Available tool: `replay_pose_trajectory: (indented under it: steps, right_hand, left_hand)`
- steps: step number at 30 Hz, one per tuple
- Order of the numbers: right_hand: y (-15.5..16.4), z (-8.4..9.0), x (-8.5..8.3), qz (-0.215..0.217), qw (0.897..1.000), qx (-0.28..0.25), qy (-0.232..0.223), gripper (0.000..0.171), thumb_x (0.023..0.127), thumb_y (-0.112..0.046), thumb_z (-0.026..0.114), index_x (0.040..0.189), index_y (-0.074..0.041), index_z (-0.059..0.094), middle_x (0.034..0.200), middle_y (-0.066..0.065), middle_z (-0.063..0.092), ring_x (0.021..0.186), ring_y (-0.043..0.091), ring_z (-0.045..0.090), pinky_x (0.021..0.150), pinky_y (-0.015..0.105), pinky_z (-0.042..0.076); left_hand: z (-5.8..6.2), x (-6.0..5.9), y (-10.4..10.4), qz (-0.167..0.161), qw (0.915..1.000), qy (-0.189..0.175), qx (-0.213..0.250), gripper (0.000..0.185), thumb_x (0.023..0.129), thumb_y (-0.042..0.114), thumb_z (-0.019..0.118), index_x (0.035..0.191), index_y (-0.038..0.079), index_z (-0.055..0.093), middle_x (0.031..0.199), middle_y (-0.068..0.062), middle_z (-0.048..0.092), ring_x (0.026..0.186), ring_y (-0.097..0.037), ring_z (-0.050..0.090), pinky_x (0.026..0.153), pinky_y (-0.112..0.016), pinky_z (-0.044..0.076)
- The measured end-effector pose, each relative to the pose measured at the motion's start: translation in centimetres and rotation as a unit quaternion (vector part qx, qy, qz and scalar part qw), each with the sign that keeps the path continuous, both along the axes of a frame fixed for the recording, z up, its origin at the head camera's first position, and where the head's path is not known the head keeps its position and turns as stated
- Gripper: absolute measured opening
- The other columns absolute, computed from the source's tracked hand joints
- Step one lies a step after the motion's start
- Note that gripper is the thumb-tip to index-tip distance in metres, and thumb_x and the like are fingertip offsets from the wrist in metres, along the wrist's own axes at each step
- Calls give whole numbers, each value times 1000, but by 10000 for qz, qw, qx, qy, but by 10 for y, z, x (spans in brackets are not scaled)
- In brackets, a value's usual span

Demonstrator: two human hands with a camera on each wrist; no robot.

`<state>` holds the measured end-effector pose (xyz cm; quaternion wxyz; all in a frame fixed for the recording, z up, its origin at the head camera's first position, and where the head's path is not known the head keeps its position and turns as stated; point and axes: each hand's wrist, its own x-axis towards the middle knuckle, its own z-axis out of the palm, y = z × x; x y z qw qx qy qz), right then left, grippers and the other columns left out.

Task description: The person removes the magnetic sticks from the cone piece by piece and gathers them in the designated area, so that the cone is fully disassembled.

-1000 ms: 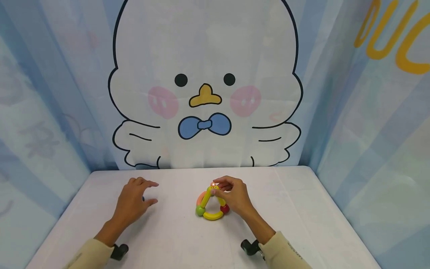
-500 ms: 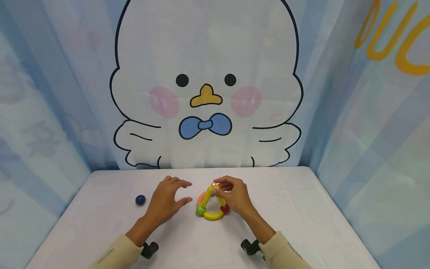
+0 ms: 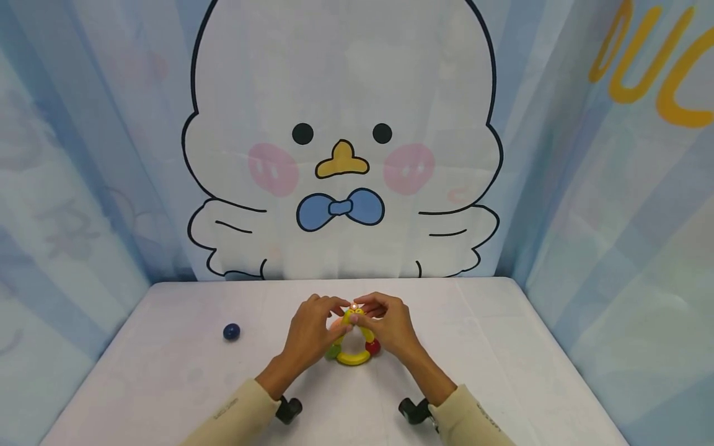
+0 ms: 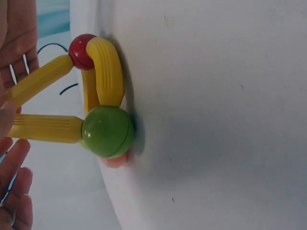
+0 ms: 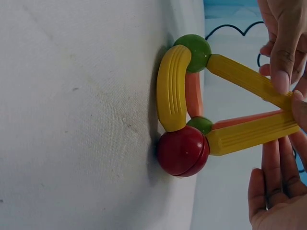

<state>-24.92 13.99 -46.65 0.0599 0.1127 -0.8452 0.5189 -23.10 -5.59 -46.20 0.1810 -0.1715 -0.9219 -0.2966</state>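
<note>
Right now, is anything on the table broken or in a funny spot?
I see nothing broken or spilled. The dark blue ball stands out a little: it lies alone on the table, to the left of the toy frame, while the green and red balls are joined to rods.

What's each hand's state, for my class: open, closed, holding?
Left hand: at the toy frame; can't tell whether its grip is closed.
Right hand: holding the toy frame's top.

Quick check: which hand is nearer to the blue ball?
Left. The left hand, beside the left side of the toy, is to the right of the blue ball, apart from it. The right hand, at the toy's other side, is farther right.
</note>
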Motion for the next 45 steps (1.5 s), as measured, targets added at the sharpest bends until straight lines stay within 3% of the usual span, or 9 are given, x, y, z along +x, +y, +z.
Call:
replay_pose_trajectory:
  steps: [6, 24, 37, 45]
  right_hand:
    - [-1, 1, 2, -1, 10000, -32, -18, 25, 89, -23, 87, 114, -22, 80, 95, -1, 74, 88, 14, 70, 82, 21, 58]
    - [-4, 1, 0, -58, 9998, 102, 176, 15, 93, -29, 84, 107, -23, 82, 98, -5, 77, 91, 12, 67, 88, 26, 55]
    - [-4, 3, 0, -96, 9996, 210, 163, 14, 94, -28, 83, 108, -25, 82, 99, -6, 77, 92, 12, 66, 88, 26, 55]
    - [-5, 3, 1, -106, 9996, 220, 126, 14, 94, -26, 83, 108, -25, 82, 99, -6, 76, 91, 12, 66, 87, 25, 55]
  left_hand:
    - [-4, -1, 1, 16, 9997, 93, 207, 37, 85, 26, 92, 118, 21, 78, 96, 3, 76, 86, -13, 58, 76, -28, 50]
    - [-1, 5, -11, -157, 9991, -287, 280, 33, 90, 21, 87, 122, 22, 77, 101, 6, 73, 93, -14, 61, 77, -27, 52]
    - [4, 12, -29, 88, 9999, -143, 23, 36, 87, 21, 90, 120, 25, 76, 100, 6, 75, 95, -17, 64, 79, -29, 55]
    - [4, 17, -46, 257, 9997, -43, -30, 25, 92, 22, 85, 116, 22, 80, 100, 6, 76, 94, -18, 63, 78, -30, 54]
